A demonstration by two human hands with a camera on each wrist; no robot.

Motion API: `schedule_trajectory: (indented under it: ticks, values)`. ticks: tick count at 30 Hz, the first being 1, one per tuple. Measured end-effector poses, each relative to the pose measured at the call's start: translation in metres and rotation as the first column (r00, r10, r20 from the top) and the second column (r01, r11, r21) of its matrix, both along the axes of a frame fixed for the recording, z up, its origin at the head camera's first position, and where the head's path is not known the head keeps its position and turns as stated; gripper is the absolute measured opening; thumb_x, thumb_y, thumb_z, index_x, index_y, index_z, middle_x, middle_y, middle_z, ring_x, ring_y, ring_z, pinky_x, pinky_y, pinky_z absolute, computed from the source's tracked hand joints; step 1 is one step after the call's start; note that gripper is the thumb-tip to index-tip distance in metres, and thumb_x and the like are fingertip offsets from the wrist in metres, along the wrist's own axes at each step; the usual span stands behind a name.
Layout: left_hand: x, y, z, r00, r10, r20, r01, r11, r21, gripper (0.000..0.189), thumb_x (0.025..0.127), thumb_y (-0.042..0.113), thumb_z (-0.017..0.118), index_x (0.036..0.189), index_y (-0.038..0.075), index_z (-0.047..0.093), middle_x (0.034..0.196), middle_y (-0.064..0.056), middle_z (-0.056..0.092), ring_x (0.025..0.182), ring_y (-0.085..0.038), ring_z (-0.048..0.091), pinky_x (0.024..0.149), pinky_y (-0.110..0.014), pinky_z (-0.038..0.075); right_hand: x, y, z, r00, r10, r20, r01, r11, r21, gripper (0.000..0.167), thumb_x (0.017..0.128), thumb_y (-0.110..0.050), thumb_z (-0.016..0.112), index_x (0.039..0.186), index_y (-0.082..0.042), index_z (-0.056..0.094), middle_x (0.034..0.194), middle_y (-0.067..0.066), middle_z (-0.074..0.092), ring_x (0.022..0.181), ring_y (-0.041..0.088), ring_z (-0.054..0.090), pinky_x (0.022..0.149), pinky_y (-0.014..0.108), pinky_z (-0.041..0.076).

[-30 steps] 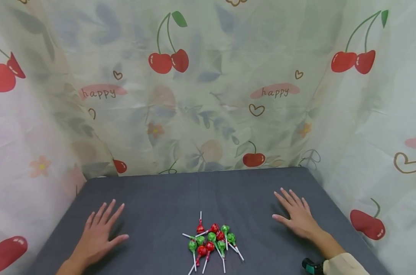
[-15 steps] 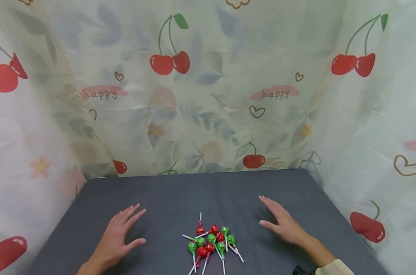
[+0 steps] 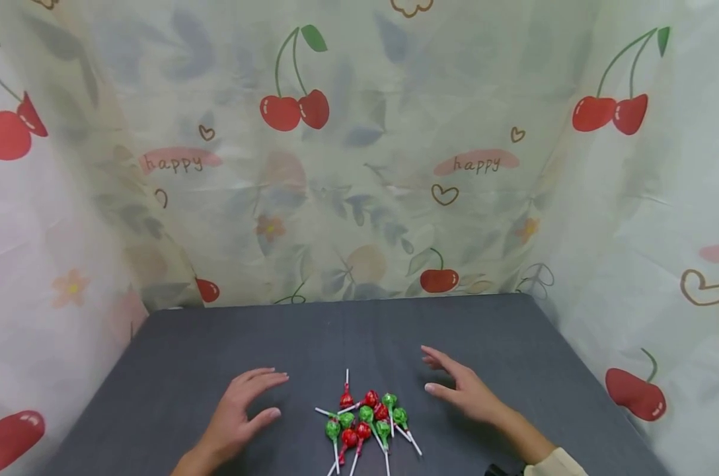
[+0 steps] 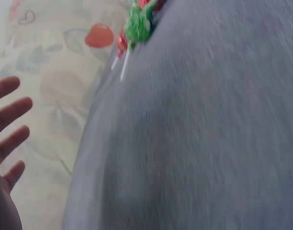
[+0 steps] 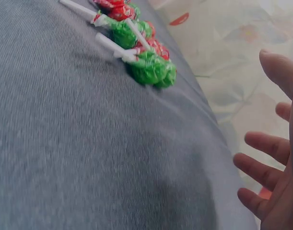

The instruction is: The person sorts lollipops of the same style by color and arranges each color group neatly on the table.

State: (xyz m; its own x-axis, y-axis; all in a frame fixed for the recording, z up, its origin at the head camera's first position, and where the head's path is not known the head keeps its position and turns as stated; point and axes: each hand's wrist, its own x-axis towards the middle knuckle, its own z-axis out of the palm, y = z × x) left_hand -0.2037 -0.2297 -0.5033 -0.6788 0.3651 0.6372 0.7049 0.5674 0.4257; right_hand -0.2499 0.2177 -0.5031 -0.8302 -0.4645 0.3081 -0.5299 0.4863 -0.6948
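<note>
A loose cluster of lollipops in red and green wrappers lies on the dark grey cloth, their white sticks pointing various ways. Among them, a red lollipop point(image 3: 346, 400) is at the back with its stick pointing away, and a green lollipop point(image 3: 332, 428) sits at the left side. My left hand point(image 3: 234, 415) hovers left of the cluster, fingers spread and slightly bent, holding nothing. On the other side, my right hand point(image 3: 469, 395) is held over the cloth, thumb apart from the fingers, also holding nothing. Both wrist views show a gap between fingers and the green lollipops point(image 4: 138, 25) point(image 5: 151, 68).
The grey cloth point(image 3: 228, 337) covers the table. Behind it and along both sides hangs a pale curtain point(image 3: 359, 165) printed with cherries, hearts and leaves. A dark wristband point(image 3: 497, 470) shows by the right sleeve point(image 3: 554, 464).
Both hands have moved inward, the left one to the right and the right one to the left, coming closer to the lollipops. The lollipops stay where they were.
</note>
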Motion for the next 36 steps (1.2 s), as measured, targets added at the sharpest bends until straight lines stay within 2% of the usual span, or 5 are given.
schedule_trajectory:
  ticks: [5, 9, 17, 27, 36]
  values:
    - [-0.002, 0.017, 0.0, 0.998, -0.009, 0.068, 0.004, 0.998, 0.07, 0.036, 0.083, 0.011, 0.073, 0.117, 0.02, 0.07, 0.114, 0.008, 0.066, 0.109, -0.016, 0.056, 0.092, -0.037, 0.037, 0.001, -0.014, 0.004, 0.997, 0.037, 0.061, -0.033, 0.997, -0.063, 0.053, 0.093, -0.015, 0.066, 0.142, -0.007, 0.046, 0.121, 0.019, 0.063, 0.109, 0.037, 0.061, 0.091, 0.058, 0.043]
    - [-0.004, 0.032, -0.003, 0.994, -0.016, 0.112, 0.002, 0.992, 0.125, 0.029, 0.084, 0.009, 0.075, 0.112, 0.016, 0.072, 0.107, 0.01, 0.067, 0.101, -0.012, 0.059, 0.086, -0.034, 0.044, 0.001, -0.028, 0.008, 0.988, 0.049, 0.146, -0.038, 0.997, -0.073, 0.04, 0.095, -0.01, 0.063, 0.133, 0.0, 0.055, 0.112, 0.02, 0.067, 0.102, 0.032, 0.064, 0.088, 0.048, 0.048]
    - [-0.003, 0.064, -0.015, 0.991, -0.086, 0.099, 0.062, 0.972, 0.227, 0.022, 0.082, 0.009, 0.078, 0.102, 0.014, 0.075, 0.099, 0.006, 0.07, 0.093, -0.016, 0.062, 0.081, -0.033, 0.047, -0.01, -0.046, -0.006, 0.971, 0.088, 0.222, -0.073, 0.994, -0.077, 0.032, 0.095, -0.019, 0.064, 0.121, -0.001, 0.065, 0.105, 0.009, 0.07, 0.096, 0.014, 0.065, 0.081, 0.028, 0.051]
    - [-0.012, 0.09, -0.025, 0.972, -0.042, 0.23, 0.007, 0.988, 0.152, 0.02, 0.083, 0.011, 0.076, 0.101, 0.019, 0.076, 0.106, 0.016, 0.068, 0.098, -0.009, 0.06, 0.084, -0.036, 0.046, -0.017, -0.071, -0.016, 0.969, 0.125, 0.215, -0.104, 0.989, -0.104, 0.028, 0.094, -0.018, 0.066, 0.116, -0.002, 0.067, 0.099, 0.006, 0.071, 0.09, 0.01, 0.064, 0.078, 0.027, 0.051]
    - [-0.023, 0.103, -0.024, 0.912, -0.04, 0.408, 0.04, 0.999, 0.008, 0.018, 0.09, 0.018, 0.069, 0.107, 0.023, 0.075, 0.118, 0.011, 0.065, 0.105, -0.013, 0.058, 0.089, -0.044, 0.045, -0.017, -0.089, -0.02, 0.951, 0.148, 0.273, -0.139, 0.989, -0.052, 0.026, 0.093, -0.022, 0.068, 0.113, -0.005, 0.069, 0.091, -0.003, 0.068, 0.081, 0.01, 0.061, 0.073, 0.027, 0.048]
